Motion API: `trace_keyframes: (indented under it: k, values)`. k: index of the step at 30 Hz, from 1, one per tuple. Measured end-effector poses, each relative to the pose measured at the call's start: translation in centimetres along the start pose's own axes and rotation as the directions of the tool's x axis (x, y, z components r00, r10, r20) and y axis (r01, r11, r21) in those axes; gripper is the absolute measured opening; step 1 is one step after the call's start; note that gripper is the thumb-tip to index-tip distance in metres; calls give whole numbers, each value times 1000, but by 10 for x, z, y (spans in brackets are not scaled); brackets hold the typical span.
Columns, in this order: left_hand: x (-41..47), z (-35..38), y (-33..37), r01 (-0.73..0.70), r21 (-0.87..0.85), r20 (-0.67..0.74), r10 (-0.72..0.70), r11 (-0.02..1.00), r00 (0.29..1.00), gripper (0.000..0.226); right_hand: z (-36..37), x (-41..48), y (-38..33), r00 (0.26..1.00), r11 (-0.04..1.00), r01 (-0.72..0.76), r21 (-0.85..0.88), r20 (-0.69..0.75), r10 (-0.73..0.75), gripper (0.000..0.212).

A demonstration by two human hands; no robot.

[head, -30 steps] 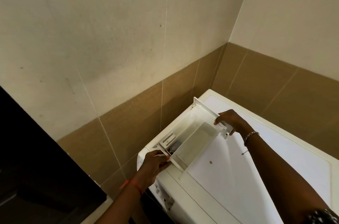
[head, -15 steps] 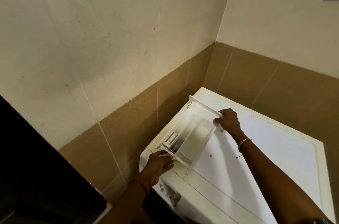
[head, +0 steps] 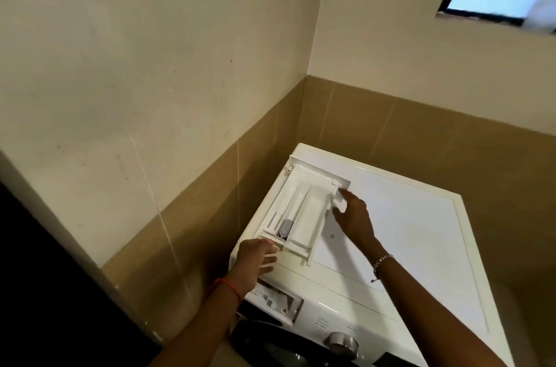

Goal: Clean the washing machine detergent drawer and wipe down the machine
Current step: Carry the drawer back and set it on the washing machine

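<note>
Drawer, detergent type, out of its slot and lying flat on the top of the washing machine, along the left edge, front panel toward the back wall.

Head view (only view):
- Left hand: fingers spread loosely, tips at the drawer's near end; contact likely, no closed grip.
- Right hand: fingers open and relaxed beside the drawer's far right corner, next to the front panel; touching or just apart, cannot tell. Neither hand holds anything.
- Empty drawer slot visible on the machine front, upper left. Dial below right.

Risks (judgement):
- Drawer sits close to the machine's left edge; a nudge from either hand could slide it off toward the wall gap.
- Residual water may run onto the top.
- Grey insert may be loose and drop out if the drawer is tipped.

Counts: drawers 1; hands 2; machines 1; slots 1; dials 1; grey inserts 1; small brown spot on top 1; cloths or brushes seen 0.
</note>
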State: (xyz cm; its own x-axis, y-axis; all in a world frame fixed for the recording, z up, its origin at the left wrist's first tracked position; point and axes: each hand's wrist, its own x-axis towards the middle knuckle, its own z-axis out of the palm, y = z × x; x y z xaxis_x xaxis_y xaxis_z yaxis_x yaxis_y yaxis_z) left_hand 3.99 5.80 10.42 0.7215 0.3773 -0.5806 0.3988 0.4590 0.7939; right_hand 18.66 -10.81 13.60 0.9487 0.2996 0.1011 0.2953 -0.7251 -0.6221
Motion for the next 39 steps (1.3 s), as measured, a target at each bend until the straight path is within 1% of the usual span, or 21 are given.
trace_keyframes:
  k: [3, 6, 8, 10, 12, 14, 16, 18, 20, 22, 25, 28, 30, 32, 34, 35, 38, 39]
  values:
    - [-14, 2, 1, -78, 88, -1, 79, 993, 997, 12, 1, -34, 0, 1000, 1000, 11, -6, -5, -11, 51]
    - [-29, 5, 1, -211, 137, 48, 206, 968, 977, 16, 2, -63, 4, 999, 1000, -18, -5, -27, 18, 51]
    - [-38, 8, -3, -315, 213, 78, 305, 925, 949, 17, -1, -89, 4, 998, 999, -42, 1, -54, 42, 51]
    - [-48, 19, -8, -442, 330, 139, 421, 834, 896, 11, -8, -113, 5, 994, 998, -54, -22, -92, 52, 51]
    - [-59, 40, -13, -551, 447, 231, 504, 705, 832, 16, -21, -136, 9, 986, 994, -85, -68, -150, 74, 51]
    - [-75, 69, -23, -659, 492, 338, 573, 569, 747, 22, -38, -163, 21, 978, 986, -117, -118, -189, 93, 51]
    - [-93, 99, -36, -742, 509, 457, 593, 437, 663, 28, -58, -189, 33, 967, 972, -162, -168, -222, 122, 52]
    - [-113, 131, -54, -811, 491, 589, 564, 319, 579, 32, -79, -218, 50, 947, 953, -222, -205, -276, 161, 52]
    - [-133, 158, -79, -860, 448, 695, 511, 244, 506, 34, -100, -251, 68, 924, 928, -289, -235, -323, 206, 54]
    - [-155, 188, -107, -907, 380, 786, 453, 183, 421, 34, -122, -288, 89, 880, 894, -380, -236, -389, 271, 59]
    - [-193, 232, -149, -955, 263, 881, 369, 140, 297, 35, -156, -345, 122, 805, 836, -502, -223, -474, 358, 80]
    - [-246, 278, -198, -985, 115, 947, 286, 125, 147, 40, -192, -414, 157, 702, 765, -623, -164, -548, 454, 87]
    - [-283, 305, -229, -989, 48, 967, 240, 142, 82, 42, -215, -459, 174, 639, 707, -693, -140, -574, 513, 91]
    - [-325, 334, -266, -989, -36, 979, 203, 145, -6, 44, -238, -508, 195, 567, 649, -753, -106, -604, 560, 95]
    - [-369, 358, -302, -984, -95, 984, 164, 151, -70, 44, -262, -558, 214, 500, 598, -799, -71, -630, 594, 96]
    - [-385, 367, -316, -980, -119, 984, 150, 156, -96, 44, -272, -577, 221, 472, 577, -815, -52, -638, 609, 94]
    - [-443, 396, -365, -964, -215, 974, 111, 159, -199, 46, -304, -644, 244, 368, 517, -856, 27, -672, 643, 70]
    - [-462, 405, -380, -957, -243, 968, 98, 158, -229, 46, -314, -666, 250, 339, 500, -865, 43, -685, 645, 66]
